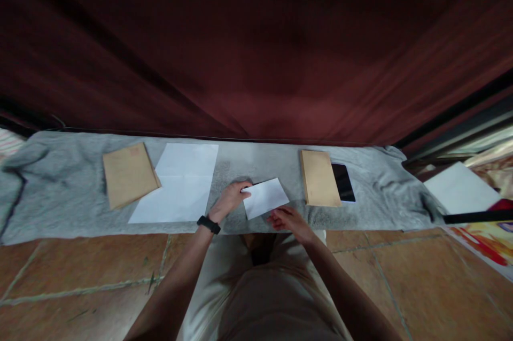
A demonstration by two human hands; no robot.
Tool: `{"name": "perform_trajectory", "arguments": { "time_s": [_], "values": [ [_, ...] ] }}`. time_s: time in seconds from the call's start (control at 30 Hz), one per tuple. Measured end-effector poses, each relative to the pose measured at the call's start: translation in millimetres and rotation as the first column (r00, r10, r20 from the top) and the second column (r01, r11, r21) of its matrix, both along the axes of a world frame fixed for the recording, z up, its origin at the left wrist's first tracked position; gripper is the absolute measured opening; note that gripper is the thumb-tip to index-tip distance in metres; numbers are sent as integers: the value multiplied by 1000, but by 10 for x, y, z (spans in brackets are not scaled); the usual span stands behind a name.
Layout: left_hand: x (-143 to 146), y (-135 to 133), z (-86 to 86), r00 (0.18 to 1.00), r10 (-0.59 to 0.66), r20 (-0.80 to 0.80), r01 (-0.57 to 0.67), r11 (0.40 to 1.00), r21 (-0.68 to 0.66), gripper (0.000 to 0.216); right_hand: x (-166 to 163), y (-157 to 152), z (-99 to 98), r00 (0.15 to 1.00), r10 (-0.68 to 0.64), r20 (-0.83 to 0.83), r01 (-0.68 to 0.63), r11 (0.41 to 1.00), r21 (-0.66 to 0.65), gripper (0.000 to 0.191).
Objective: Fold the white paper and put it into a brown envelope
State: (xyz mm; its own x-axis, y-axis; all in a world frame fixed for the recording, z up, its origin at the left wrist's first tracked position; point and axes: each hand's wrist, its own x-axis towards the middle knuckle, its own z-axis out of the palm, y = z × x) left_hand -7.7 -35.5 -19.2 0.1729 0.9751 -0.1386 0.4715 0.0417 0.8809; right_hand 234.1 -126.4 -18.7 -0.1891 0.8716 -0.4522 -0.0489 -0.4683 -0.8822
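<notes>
A folded white sheet of paper (pixel 266 198) is in front of me at a slight tilt, its left end pinched by my left hand (pixel 230 198). That wrist wears a black band. My right hand (pixel 292 222) is at the paper's lower right edge, its fingers loosely bent and apart. One digit meets or nearly meets the edge; I cannot tell whether it presses on it. To the left lie large white sheets (pixel 180 183) with a crease across them. Brown envelopes (pixel 130 175) overlap their left side. On the right is another stack of brown envelopes (pixel 320 178).
A dark-screened phone or tablet (pixel 343 183) lies partly under the right envelopes. Grey cloth (pixel 244 162) covers the narrow bench. Behind it rises a dark red surface (pixel 256 63). At far right are a white panel (pixel 460 188) and a colourful printed sheet (pixel 487 245). The floor (pixel 385 277) is tiled.
</notes>
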Motion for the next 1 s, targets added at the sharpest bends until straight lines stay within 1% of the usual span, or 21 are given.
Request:
{"name": "perform_trajectory", "arguments": {
  "time_s": [0.07,0.1,0.13,0.17,0.23,0.27,0.3,0.33,0.37,0.4,0.47,0.53,0.57,0.6,0.67,0.73,0.8,0.9,1.0],
  "values": [
    [-10,30,-5,999,-37,-29,37,999,21,24,12,-59,-11,990,87,107,-99,989,111,43],
    [-10,37,-9,997,-50,-52,51,998,30,25,10,-82,-16,978,92,188,-129,972,194,42],
    [-7,42,-13,995,-59,-77,62,997,41,25,2,-101,-22,956,72,284,-157,944,291,40],
    [-3,45,-17,993,-65,-99,71,996,55,26,-13,-115,-30,922,32,386,-195,900,391,37],
    [10,53,-19,989,-78,-125,90,992,91,28,-65,-135,-55,816,-52,576,-333,772,542,36],
    [18,57,-16,987,-87,-137,103,989,111,28,-99,-145,-76,751,-84,655,-420,704,572,38],
    [27,56,-9,984,-88,-158,110,984,138,26,-134,-155,-103,686,-109,719,-501,646,576,41],
    [41,46,0,980,-77,-183,109,979,172,24,-169,-168,-135,624,-129,770,-569,601,562,44],
    [60,21,8,976,-54,-209,99,973,209,23,-202,-181,-171,569,-150,809,-618,570,541,46],
    [87,-24,12,973,-20,-230,77,967,244,24,-229,-195,-208,521,-173,836,-651,552,521,47],
    [174,-193,0,965,68,-254,16,950,312,31,-263,-220,-281,453,-218,865,-683,539,493,50],
    [305,-466,-51,943,154,-294,-29,921,388,39,-268,-237,-343,417,-246,875,-697,532,481,52],
    [380,-630,-87,933,144,-331,11,905,425,43,-262,-243,-367,407,-254,877,-704,524,479,52],
    [454,-799,-127,923,95,-373,92,887,453,47,-253,-248,-386,401,-260,879,-713,514,477,53],
    [573,-1106,-203,887,-44,-460,280,843,459,59,-232,-253,-409,388,-262,883,-733,493,468,55],
    [626,-1314,-260,853,-58,-518,331,829,452,65,-219,-252,-411,376,-253,891,-749,484,453,57],
    [606,-1402,-296,829,-45,-557,344,827,444,71,-217,-246,-399,365,-246,898,-746,500,441,57],
    [512,-1396,-324,792,-18,-610,360,821,443,77,-219,-233,-384,357,-264,896,-729,522,444,55],
    [444,-1379,-325,745,3,-667,376,824,424,78,-186,-226,-394,341,-311,887,-728,510,459,56]
  ]
}}
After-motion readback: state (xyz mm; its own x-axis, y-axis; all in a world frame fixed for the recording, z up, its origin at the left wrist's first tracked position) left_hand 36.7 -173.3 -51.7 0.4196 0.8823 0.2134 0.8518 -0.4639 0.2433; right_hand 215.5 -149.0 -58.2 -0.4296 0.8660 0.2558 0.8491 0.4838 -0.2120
